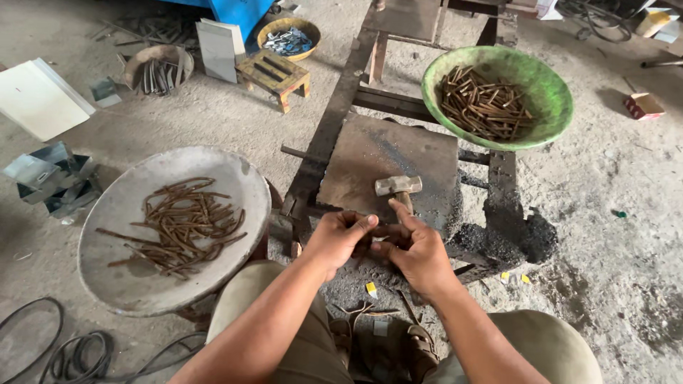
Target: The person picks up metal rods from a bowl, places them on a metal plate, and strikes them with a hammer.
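My left hand (341,238) is curled into a fist at the near edge of a dark steel plate (377,153). Whether it holds anything is hidden. My right hand (418,250) touches it, fingers closed around the wooden handle of a hammer, thumb lying along the handle. The hammer's metal head (398,185) rests flat on the plate just beyond my hands. A grey round pan (117,203) at my left knee carries several bent rusty nails (181,224). A green bowl (551,82) at the far right of the frame holds several straighter nails (484,103).
The plate sits on a dark metal frame (331,121) over a dusty concrete floor. A small wooden stool (275,73), a yellow bowl (288,32) and a pan of metal strips (158,67) stand behind. Black cables (71,348) and metal boxes (50,178) lie left.
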